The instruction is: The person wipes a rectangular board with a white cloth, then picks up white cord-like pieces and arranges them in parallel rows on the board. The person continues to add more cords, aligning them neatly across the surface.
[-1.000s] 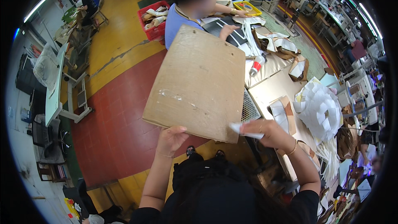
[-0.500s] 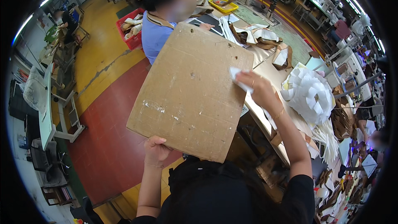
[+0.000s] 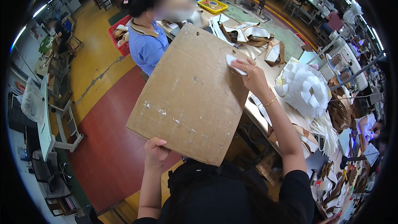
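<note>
A large worn brown board (image 3: 186,99), like thick cardboard with white scuffs and small holes, is held up in front of me at a tilt. At its lower left edge my left hand (image 3: 156,151) grips it, thumb on the face and the other fingers behind. Near the upper right edge my right hand (image 3: 254,77) pinches a small white flat piece (image 3: 233,63) and presses it against the board's face. Whether that piece is folded cloth, paper or stiff plastic I cannot tell.
A co-worker in a blue shirt (image 3: 145,43) stands just beyond the board. On the table to the right are brown and white cut pieces (image 3: 248,33), a large bundle of white strips (image 3: 306,91) and a yellow tray (image 3: 212,5). A sewing machine (image 3: 346,70) stands farther right.
My right hand has moved up and slightly left across the board with the white piece. The co-worker appears farther left. My left hand keeps its grip.
</note>
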A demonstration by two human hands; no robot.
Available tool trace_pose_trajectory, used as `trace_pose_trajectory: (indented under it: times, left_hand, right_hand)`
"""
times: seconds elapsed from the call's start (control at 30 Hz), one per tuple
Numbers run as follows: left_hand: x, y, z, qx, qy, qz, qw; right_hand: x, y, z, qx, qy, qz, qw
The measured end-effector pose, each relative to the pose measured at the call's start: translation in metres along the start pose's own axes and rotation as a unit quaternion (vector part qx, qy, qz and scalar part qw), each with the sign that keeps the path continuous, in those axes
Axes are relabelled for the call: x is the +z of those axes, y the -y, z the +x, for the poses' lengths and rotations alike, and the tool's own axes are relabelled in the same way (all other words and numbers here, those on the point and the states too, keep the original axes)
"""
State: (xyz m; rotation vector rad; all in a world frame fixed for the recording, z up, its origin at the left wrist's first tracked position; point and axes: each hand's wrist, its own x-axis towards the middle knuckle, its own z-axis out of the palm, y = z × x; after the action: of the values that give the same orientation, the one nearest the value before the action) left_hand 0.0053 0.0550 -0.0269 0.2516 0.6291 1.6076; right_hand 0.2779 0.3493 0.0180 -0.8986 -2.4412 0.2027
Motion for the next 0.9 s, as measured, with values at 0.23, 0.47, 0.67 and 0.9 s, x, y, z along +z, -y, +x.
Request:
trace_pose_trajectory:
  times: [0.23,0.47,0.67,0.9]
  left_hand:
    - [-0.011,0.001,-0.003,-0.008,-0.062,-0.012,0.998]
    - [-0.013,0.002,-0.012,0.009,-0.044,0.040,0.998]
    - [-0.013,0.005,-0.011,-0.005,-0.094,0.041,0.995]
    - [-0.017,0.013,-0.007,-0.024,-0.077,0.032,0.996]
  right_hand:
    - [0.029,0.142,-0.086,-0.242,0.079,0.163,0.953]
    - [0.009,0.019,-0.008,0.031,-0.032,0.034,0.998]
    - [0.046,0.110,-0.051,-0.068,-0.018,0.089,0.994]
    - [-0.003,0.156,-0.103,-0.147,0.182,0.251,0.939]
